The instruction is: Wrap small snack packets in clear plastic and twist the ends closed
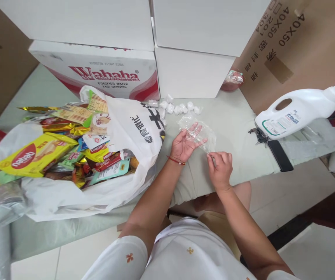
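Observation:
A thin clear plastic bag (211, 136) spreads out between my two hands above the table. My left hand (185, 144) has its palm up and its fingers spread, with the clear film lying over or around the fingertips; I cannot tell which. Thumb and fingers of my right hand (220, 167) are pinched together on the bag's near edge. Just beyond the bag, several small white wrapped bundles (182, 109) sit in a loose row. To the left, a big white shopping bag (126, 120) lies on its side, full of packaged snacks (39, 153).
White cartons, one a Wahaha water box (106, 70), stand along the back. On the right are a white detergent bottle (295, 109), keys (258, 136) and a black phone (280, 155). Brown cardboard (307, 50) rises behind them. A red-wrapped item (233, 80) sits near the cartons.

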The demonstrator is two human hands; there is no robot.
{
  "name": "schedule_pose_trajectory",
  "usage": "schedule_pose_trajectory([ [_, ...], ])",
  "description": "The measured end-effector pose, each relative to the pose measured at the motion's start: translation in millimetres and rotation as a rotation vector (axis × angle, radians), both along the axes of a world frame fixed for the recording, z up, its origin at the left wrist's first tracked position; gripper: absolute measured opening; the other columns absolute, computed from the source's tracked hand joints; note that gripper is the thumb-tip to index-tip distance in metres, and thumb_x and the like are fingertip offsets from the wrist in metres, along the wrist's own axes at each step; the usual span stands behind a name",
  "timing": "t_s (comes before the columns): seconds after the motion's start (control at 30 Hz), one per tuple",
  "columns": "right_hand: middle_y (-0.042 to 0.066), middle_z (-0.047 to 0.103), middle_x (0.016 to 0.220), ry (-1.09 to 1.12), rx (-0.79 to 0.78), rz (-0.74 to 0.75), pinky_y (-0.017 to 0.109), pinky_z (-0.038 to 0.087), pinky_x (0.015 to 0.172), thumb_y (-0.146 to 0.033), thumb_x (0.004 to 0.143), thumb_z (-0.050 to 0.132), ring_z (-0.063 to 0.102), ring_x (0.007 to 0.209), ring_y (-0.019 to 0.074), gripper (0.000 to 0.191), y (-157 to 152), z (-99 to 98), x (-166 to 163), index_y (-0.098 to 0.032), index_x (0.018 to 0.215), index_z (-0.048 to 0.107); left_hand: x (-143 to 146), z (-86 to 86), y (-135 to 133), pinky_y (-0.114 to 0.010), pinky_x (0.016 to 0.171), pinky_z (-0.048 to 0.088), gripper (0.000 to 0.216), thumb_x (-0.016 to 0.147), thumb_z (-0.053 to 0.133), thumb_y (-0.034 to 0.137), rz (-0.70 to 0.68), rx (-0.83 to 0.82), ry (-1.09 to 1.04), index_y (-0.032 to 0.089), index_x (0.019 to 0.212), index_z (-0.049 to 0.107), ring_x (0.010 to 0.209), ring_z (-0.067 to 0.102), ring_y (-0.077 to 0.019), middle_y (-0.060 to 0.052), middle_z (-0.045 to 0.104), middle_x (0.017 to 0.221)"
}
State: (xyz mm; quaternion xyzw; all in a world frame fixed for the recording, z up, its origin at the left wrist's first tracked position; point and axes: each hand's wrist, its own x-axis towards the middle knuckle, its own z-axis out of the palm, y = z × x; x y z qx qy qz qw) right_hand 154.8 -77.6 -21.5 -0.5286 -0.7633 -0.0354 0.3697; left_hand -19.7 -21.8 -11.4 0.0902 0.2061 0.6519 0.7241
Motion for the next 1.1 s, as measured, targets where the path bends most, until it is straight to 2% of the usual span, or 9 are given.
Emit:
schedule_pose_trajectory([
  [0.33, 0.005, 0.070, 0.091, 0.093, 0.016, 0.067, 0.035, 0.051, 0.079, -0.027, 0.099, 0.063, 0.060, 0.086, 0.0201, 0.012, -13, 14.4, 35, -0.024, 0.100, 0.074, 4, -3.3, 3, -0.053, 0.107, 0.051, 0.015, 0.089, 0.063, 0.023, -0.027, -0.023, -0.069, 0.020, 0.075, 0.058, 0.143, 0.050, -0.0286, -0.003, 0.065, 0.140],
  [0.53, 0.003, 0.070, 0.090, 0.003, 0.071, 0.105, 0.035, 0.049, 0.077, -0.020, 0.096, 0.064, 0.058, 0.084, 0.0194, 0.014, -17, 22.6, 48, -0.028, 0.099, 0.075, 5, -6.1, 4, -0.048, 0.105, 0.053, 0.016, 0.085, 0.071, 0.024, -0.034, -0.061, 0.020, 0.019, 0.078, 0.057, 0.134, 0.059, -0.0273, -0.005, 0.069, 0.131],
  [0.63, 0.005, 0.069, 0.094, 0.011, 0.074, 0.040, 0.036, 0.049, 0.080, -0.023, 0.096, 0.064, 0.059, 0.086, 0.0195, 0.012, -18, 24.7, 57, -0.027, 0.098, 0.076, 5, -7.3, 6, -0.048, 0.106, 0.053, 0.021, 0.085, 0.074, 0.026, -0.019, -0.057, 0.033, 0.019, 0.079, 0.056, 0.131, 0.061, -0.0277, -0.006, 0.070, 0.128],
  [0.7, 0.007, 0.068, 0.100, 0.135, 0.033, -0.067, 0.036, 0.051, 0.078, -0.029, 0.094, 0.067, 0.059, 0.083, 0.0188, 0.012, -21, 23.5, 60, -0.023, 0.100, 0.075, 5, -7.7, 7, -0.049, 0.106, 0.053, 0.022, 0.087, 0.073, 0.026, 0.000, -0.055, 0.005, 0.019, 0.079, 0.054, 0.131, 0.062, -0.0278, -0.007, 0.071, 0.125],
  [0.77, 0.007, 0.066, 0.094, 0.378, -0.151, -0.146, 0.032, 0.051, 0.068, -0.037, 0.091, 0.070, 0.056, 0.073, 0.0159, 0.019, -25, 20.3, 58, -0.020, 0.098, 0.074, 4, -7.8, 9, -0.051, 0.107, 0.052, 0.020, 0.092, 0.068, 0.024, 0.019, -0.060, -0.040, 0.018, 0.079, 0.053, 0.131, 0.062, -0.0278, -0.007, 0.072, 0.122],
  [0.8, 0.005, 0.065, 0.088, 0.545, -0.315, -0.150, 0.028, 0.049, 0.060, -0.041, 0.088, 0.072, 0.052, 0.065, 0.0134, 0.022, -28, 18.2, 55, -0.020, 0.096, 0.073, 3, -7.7, 9, -0.052, 0.107, 0.052, 0.019, 0.094, 0.064, 0.023, 0.028, -0.065, -0.068, 0.018, 0.079, 0.053, 0.132, 0.062, -0.0278, -0.007, 0.072, 0.122],
  [0.9, 0.002, 0.065, 0.077, 1.127, -0.922, -0.039, 0.017, 0.033, 0.039, -0.038, 0.079, 0.080, 0.035, 0.049, 0.0057, 0.026, -28, 13.6, 39, -0.018, 0.093, 0.072, 2, -5.6, 10, -0.051, 0.110, 0.051, 0.019, 0.100, 0.055, 0.022, 0.043, -0.084, -0.145, 0.018, 0.082, 0.056, 0.135, 0.059, -0.0276, -0.008, 0.071, 0.126],
  [0.97, 0.006, 0.071, 0.088, 1.438, -1.205, 0.070, 0.012, 0.028, 0.034, -0.026, 0.075, 0.082, 0.029, 0.047, 0.0023, 0.026, -22, 13.7, 24, -0.016, 0.098, 0.072, 1, -2.8, 10, -0.048, 0.112, 0.050, 0.019, 0.101, 0.052, 0.023, 0.041, -0.093, -0.176, 0.017, 0.085, 0.060, 0.138, 0.057, -0.0268, -0.010, 0.069, 0.131],
  [1.1, 0.011, 0.072, 0.119, 1.760, -1.388, 0.274, 0.004, 0.030, 0.034, -0.016, 0.085, 0.070, 0.029, 0.047, -0.0003, 0.025, -4, 23.2, -5, -0.017, 0.110, 0.070, 0, 1.4, 6, -0.045, 0.109, 0.053, 0.024, 0.103, 0.046, 0.024, 0.001, -0.074, -0.187, 0.017, 0.087, 0.063, 0.138, 0.057, -0.0247, -0.009, 0.070, 0.132],
])
